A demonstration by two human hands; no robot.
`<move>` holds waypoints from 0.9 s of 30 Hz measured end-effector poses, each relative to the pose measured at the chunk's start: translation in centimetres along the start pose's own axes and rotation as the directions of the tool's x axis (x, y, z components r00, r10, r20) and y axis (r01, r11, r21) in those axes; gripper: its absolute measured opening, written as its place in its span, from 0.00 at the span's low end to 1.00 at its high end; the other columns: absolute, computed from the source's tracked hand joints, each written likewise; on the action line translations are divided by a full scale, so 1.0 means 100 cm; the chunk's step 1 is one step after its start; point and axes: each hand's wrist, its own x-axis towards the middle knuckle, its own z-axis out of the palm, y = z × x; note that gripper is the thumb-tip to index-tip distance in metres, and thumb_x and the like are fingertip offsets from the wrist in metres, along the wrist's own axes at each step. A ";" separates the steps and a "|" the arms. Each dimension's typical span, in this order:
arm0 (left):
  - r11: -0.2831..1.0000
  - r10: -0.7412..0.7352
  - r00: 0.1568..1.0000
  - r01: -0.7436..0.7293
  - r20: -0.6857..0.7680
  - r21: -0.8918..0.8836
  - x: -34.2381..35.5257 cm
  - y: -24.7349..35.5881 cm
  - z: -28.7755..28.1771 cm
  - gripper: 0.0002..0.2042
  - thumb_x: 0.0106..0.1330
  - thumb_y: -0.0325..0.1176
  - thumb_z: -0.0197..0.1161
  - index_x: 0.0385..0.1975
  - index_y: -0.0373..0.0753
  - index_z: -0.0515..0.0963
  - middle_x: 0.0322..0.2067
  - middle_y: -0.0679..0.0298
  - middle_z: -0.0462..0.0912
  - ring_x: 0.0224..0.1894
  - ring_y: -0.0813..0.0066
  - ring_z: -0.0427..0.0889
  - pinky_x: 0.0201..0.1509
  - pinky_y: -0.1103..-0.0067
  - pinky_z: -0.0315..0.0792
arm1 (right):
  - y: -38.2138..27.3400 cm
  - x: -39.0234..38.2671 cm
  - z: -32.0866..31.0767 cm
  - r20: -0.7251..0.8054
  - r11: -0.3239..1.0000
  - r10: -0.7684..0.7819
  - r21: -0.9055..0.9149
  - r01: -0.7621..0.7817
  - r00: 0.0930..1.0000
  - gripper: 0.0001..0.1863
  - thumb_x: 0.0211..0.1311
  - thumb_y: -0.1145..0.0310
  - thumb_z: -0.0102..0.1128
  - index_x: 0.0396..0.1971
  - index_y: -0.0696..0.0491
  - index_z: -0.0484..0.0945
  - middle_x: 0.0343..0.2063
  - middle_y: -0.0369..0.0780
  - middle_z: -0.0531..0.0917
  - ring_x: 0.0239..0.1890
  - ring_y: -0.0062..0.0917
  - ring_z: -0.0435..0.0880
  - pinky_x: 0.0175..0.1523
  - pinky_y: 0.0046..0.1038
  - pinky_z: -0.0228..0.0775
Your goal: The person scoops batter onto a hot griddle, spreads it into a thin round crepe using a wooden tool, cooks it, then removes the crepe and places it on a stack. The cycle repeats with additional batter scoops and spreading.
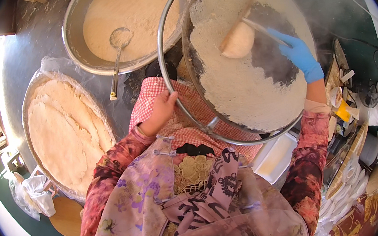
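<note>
My right hand [297, 54], in a blue glove, grips the handle of a batter spreader [260, 29]. A thick lump of pale batter [239, 41] sits against the spreader's blade. Beneath it is a round griddle [281, 68], largely coated with a thin layer of batter [237, 91]; a dark patch of bare surface shows near the glove. Steam hazes the far right. My bare left hand [162, 109] is closed on the curved metal rail [163, 69] that rings the griddle.
A large metal basin [67, 41] of wet batter stands at the far left, a ladle [118, 63] resting in it. Nearer left is a round stack of thin flatbreads [67, 132] on plastic. A white tray [275, 157] lies below the griddle; clutter and cables line the right side.
</note>
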 end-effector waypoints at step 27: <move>0.974 -0.056 0.997 0.068 0.059 -0.214 0.027 0.015 -0.027 0.17 0.69 0.46 0.48 0.38 0.36 0.72 0.32 0.66 0.77 0.31 0.79 0.75 0.37 0.80 0.71 | 0.016 -0.087 0.093 -0.458 0.971 0.125 -0.124 -0.203 0.880 0.24 0.60 0.69 0.46 0.57 0.35 0.67 0.35 0.51 0.79 0.35 0.42 0.78 0.42 0.35 0.70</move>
